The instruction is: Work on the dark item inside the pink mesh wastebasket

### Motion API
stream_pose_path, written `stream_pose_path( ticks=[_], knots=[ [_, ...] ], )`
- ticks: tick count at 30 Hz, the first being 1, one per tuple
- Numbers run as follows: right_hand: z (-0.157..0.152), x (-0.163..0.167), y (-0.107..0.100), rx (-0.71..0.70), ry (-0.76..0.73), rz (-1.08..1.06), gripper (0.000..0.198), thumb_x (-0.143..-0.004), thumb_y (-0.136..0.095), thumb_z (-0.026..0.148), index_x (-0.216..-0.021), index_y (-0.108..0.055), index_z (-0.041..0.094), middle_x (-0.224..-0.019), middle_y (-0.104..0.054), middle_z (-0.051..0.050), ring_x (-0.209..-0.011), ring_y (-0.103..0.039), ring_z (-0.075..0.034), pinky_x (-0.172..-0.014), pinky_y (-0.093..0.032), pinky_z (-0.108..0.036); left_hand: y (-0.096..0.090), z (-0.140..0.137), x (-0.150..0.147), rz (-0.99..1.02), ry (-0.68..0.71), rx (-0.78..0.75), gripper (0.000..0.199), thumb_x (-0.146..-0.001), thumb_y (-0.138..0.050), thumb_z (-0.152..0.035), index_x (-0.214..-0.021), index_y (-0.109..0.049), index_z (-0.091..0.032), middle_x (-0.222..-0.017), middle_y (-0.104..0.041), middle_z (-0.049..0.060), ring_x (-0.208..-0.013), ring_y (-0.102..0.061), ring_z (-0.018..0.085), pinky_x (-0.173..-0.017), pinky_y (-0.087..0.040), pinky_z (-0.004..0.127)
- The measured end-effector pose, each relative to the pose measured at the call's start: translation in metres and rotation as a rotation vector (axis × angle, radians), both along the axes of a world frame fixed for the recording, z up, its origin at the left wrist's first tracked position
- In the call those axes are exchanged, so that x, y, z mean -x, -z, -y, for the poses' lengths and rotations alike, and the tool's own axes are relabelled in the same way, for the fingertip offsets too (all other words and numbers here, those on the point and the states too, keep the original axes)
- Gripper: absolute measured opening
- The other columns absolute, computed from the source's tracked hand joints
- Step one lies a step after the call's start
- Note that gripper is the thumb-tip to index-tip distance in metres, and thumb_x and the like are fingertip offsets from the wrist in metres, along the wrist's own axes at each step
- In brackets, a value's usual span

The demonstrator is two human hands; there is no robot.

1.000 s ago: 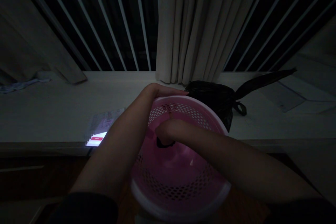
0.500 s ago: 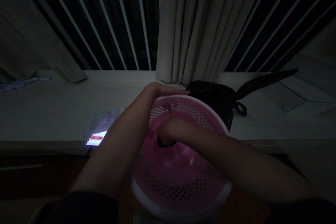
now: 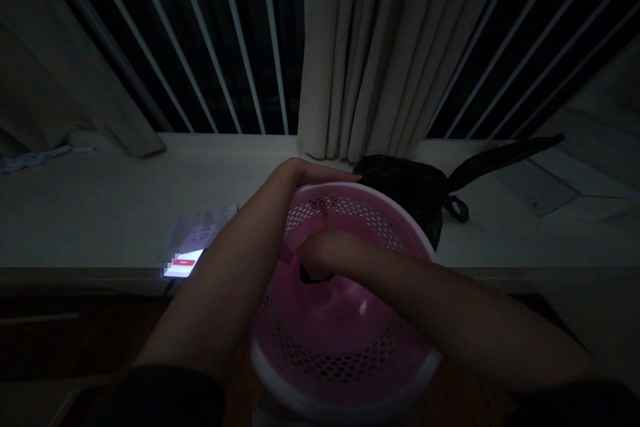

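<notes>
My left hand (image 3: 313, 175) curls over the pink basket (image 3: 345, 360) far rim, gripping it; my right hand (image 3: 325, 255) reaches inside, fingers pinched on something small and dark (image 3: 311, 275) (too dim to identify).

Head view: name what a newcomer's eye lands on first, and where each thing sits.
The pink perforated basket fills the lower middle; the left hand grips its far rim and the right hand reaches inside, closed on a small dark item. To the left, a lit phone screen glows on the pale ledge. A black bag lies behind the basket, below the curtain.
</notes>
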State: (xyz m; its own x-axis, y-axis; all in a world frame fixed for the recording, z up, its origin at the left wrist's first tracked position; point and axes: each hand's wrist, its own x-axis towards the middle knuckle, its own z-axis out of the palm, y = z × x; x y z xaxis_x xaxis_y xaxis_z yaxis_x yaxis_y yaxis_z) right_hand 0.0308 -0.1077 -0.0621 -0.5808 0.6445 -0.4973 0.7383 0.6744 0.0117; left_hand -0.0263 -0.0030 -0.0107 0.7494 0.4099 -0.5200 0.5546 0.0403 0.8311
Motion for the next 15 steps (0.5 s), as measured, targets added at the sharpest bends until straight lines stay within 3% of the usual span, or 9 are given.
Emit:
stream_pose_path(
  ticks=[4, 9, 15],
  knots=[
    [-0.0004, 0.0001, 0.0, 0.106, -0.064, 0.138, 0.022, -0.073, -0.063, 0.026, -0.093, -0.07, 0.021, -0.084, -0.068, -0.006, -0.108, -0.061, -0.031, -0.105, -0.036, -0.058, -0.0008, 0.0, 0.0002, -0.012, 0.005, 0.002, 0.071, -0.076, -0.052, -0.069, -0.131, -0.058, -0.026, -0.11, -0.072, 0.005, -0.11, -0.061, 0.027, -0.095, -0.044, 0.034],
    [-0.0001, 0.0002, -0.0009, 0.109, -0.028, 0.065, 0.032, -0.066, -0.071, 0.024, -0.098, -0.07, 0.024, -0.091, -0.068, -0.005, -0.113, -0.058, -0.031, -0.106, -0.037, -0.055, -0.0015, 0.0004, -0.001, -0.037, 0.004, -0.015, 0.069, -0.076, -0.052, -0.068, -0.129, -0.059, -0.026, -0.109, -0.073, 0.004, -0.111, -0.061, 0.026, -0.095, -0.044, 0.033],
    [0.0032, 0.0001, -0.0033, 0.08, -0.084, 0.191, 0.022, -0.073, -0.066, 0.028, -0.094, -0.071, 0.026, -0.09, -0.069, -0.005, -0.108, -0.061, -0.03, -0.105, -0.04, -0.056, -0.0014, -0.0004, -0.0015, -0.035, 0.03, -0.01, 0.068, -0.076, -0.05, -0.069, -0.128, -0.06, -0.026, -0.109, -0.073, 0.004, -0.11, -0.061, 0.026, -0.093, -0.045, 0.032]
  ],
)
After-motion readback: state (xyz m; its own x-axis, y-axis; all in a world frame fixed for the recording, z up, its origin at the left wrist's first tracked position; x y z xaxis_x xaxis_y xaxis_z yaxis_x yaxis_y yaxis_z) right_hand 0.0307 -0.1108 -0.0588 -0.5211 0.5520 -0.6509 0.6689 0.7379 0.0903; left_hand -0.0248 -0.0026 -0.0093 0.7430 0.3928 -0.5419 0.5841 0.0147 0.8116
